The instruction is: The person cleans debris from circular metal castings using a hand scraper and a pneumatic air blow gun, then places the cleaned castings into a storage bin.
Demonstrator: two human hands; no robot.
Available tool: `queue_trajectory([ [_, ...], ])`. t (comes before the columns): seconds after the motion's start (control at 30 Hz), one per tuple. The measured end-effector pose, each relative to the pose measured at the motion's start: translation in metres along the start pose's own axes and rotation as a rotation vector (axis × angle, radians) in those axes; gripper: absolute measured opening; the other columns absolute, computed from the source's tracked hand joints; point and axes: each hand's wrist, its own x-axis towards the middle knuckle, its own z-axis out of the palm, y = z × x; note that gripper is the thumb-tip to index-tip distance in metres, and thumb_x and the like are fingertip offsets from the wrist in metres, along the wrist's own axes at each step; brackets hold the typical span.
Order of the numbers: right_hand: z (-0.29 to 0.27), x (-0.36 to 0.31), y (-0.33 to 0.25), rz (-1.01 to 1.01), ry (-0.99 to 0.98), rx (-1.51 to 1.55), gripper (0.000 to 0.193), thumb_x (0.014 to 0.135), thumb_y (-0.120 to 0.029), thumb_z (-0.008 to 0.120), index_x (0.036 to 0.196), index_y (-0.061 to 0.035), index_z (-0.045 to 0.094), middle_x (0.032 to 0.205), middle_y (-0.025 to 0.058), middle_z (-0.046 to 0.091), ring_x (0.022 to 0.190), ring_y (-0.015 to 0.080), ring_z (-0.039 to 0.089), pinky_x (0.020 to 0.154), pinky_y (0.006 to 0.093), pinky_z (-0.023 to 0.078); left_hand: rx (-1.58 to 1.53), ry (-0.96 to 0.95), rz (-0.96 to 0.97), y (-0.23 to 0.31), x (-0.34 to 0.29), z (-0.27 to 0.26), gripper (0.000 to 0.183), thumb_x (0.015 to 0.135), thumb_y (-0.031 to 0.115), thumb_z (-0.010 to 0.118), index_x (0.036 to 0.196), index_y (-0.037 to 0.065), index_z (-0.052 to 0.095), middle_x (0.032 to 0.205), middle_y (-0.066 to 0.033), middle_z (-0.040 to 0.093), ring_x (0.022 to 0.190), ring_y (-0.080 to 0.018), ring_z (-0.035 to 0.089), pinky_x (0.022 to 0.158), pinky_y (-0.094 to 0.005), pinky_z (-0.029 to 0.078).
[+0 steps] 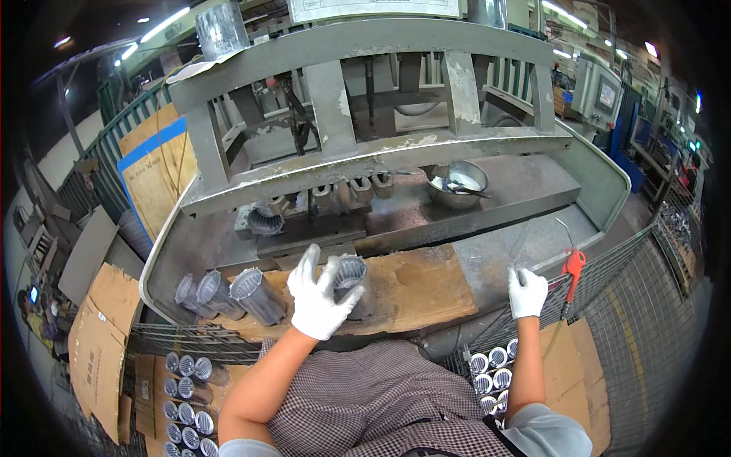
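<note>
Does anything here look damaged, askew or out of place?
The cardboard sheet on the bench is darkly stained and ragged-edged. Three metal cylinders lie tipped on their sides beside the left hand. Otherwise nothing stands out.

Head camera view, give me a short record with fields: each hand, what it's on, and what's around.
left hand: gloved left hand grips a ribbed metal cylinder on the cardboard sheet
right hand: gloved right hand beside the orange air gun, contact unclear
nearby: three more cylinders lying at left
behind: metal bowl on the machine bed
</note>
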Motion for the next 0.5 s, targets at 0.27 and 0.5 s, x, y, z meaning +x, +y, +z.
queue_trajectory([
  [0.27, -0.001, -0.001, -0.001, -0.009, 0.027, -0.01, 0.034, 0.084, -0.028, 0.068, 0.06, -0.0074, 0.053, 0.061, 0.0135, 0.057, 0.058, 0.0351, 0.053, 0.061, 0.0424, 0.036, -0.072, -0.684, -0.08, 0.016, 0.019, -0.01, 0.063, 0.08, 0.042, 0.067, 0.132, 0.01, 0.054, 0.112, -0.0141, 0.065, 0.109, -0.0329, 0.059, 0.098, -0.0483, 0.035],
  [0.5, -0.017, 0.006, -0.008, -0.056, -0.234, -0.044, 0.028, 0.086, -0.035, 0.063, 0.082, -0.0087, 0.069, 0.073, 0.0131, 0.065, 0.075, 0.0342, 0.064, 0.073, 0.0421, 0.046, -0.068, -0.661, -0.088, 0.017, 0.018, -0.01, 0.061, 0.081, 0.042, 0.065, 0.132, 0.01, 0.055, 0.11, -0.0133, 0.066, 0.107, -0.0322, 0.059, 0.098, -0.0476, 0.035],
])
